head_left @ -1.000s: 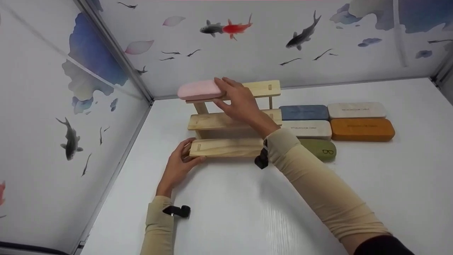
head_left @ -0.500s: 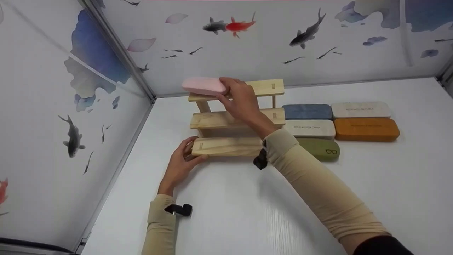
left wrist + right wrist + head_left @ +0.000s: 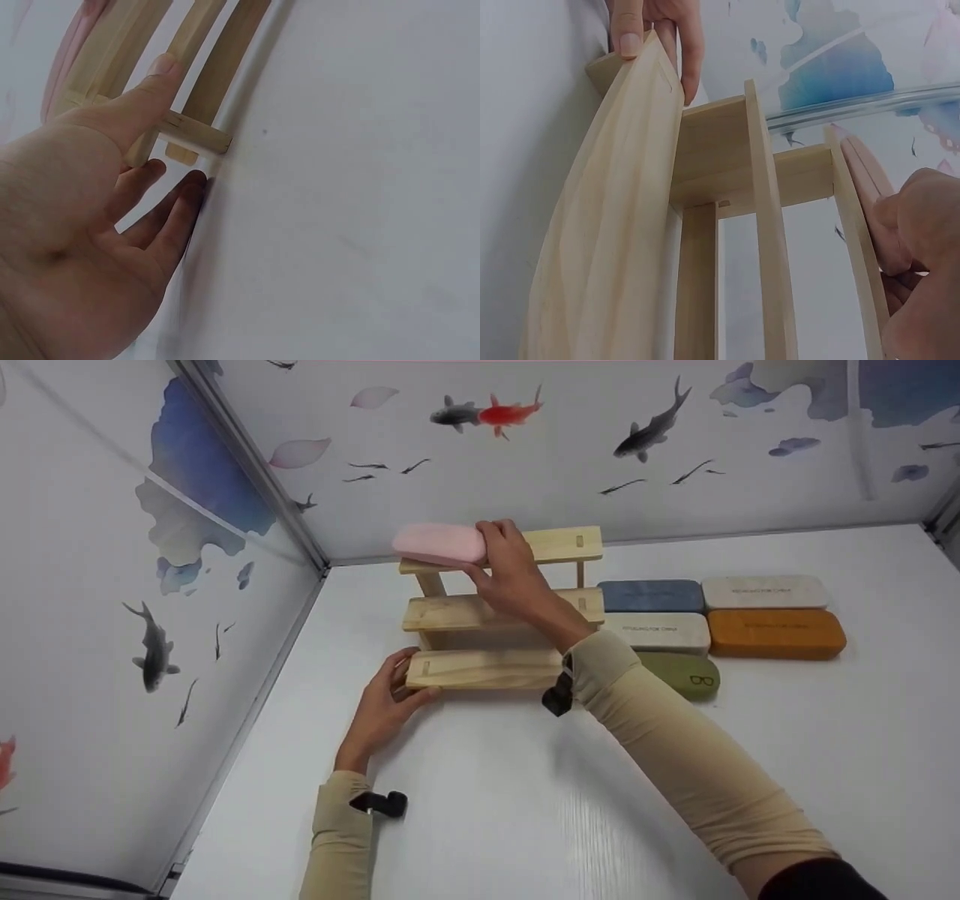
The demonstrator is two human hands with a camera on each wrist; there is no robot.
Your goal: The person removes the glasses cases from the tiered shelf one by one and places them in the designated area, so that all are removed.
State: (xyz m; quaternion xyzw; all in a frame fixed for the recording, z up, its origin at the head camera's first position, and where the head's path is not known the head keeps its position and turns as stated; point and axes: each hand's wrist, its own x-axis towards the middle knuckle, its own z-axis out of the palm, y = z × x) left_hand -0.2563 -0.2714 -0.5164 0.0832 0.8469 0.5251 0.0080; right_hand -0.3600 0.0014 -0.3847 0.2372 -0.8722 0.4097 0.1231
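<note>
A pink glasses case (image 3: 439, 544) lies along the left end of the top tier of a three-tier wooden rack (image 3: 480, 669). My right hand (image 3: 514, 574) grips the case's right end, thumb at the front and fingers over the back. In the right wrist view, the case (image 3: 870, 199) lies against the top board, with the right hand (image 3: 926, 247) around its near end. My left hand (image 3: 379, 712) holds the left end of the bottom tier. The left wrist view shows that hand (image 3: 97, 195) with its thumb on the board and its fingers behind the end.
Right of the rack lie several more glasses cases: blue (image 3: 652, 595), two off-white (image 3: 765, 592), orange (image 3: 776, 634) and green (image 3: 679, 675). The right forearm partly covers the green one. A fish-patterned wall (image 3: 570, 457) stands close behind the rack.
The pink case has shifted slightly right along the top tier, with my right hand still gripping it. My left hand keeps its hold on the bottom tier.
</note>
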